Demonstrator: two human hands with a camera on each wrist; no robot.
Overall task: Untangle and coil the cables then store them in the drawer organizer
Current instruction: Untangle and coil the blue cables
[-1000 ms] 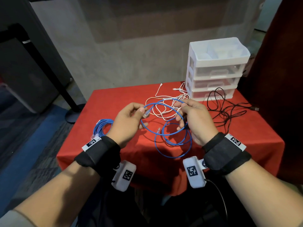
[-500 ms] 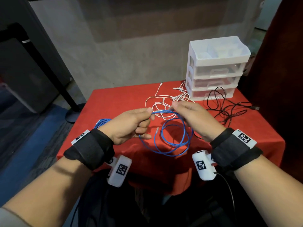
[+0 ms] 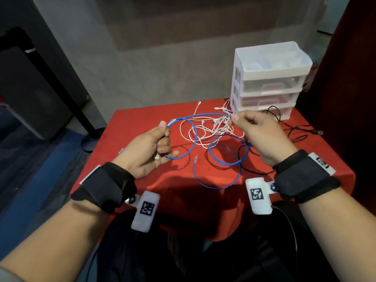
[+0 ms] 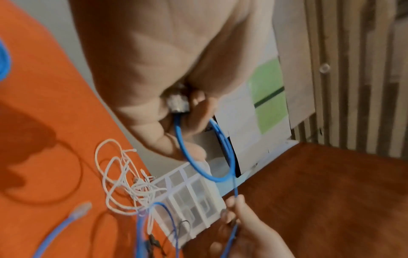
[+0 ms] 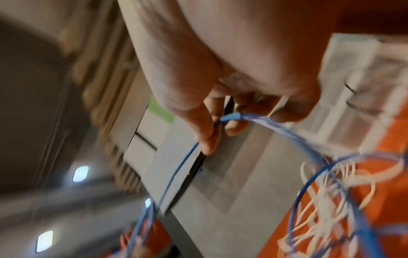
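While both hands hover above the red table (image 3: 130,123), the left hand (image 3: 146,151) grips one end loop of the blue cable (image 3: 203,115) and the right hand (image 3: 262,135) pinches its span; remaining coils rest on the table near the drawer organizer (image 3: 268,78).

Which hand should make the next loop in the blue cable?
Probably the right hand. It pinches the blue cable partway along, nearest the loose loops on the table. The left hand already grips the plug end with one loop, so it can just hold the coil.
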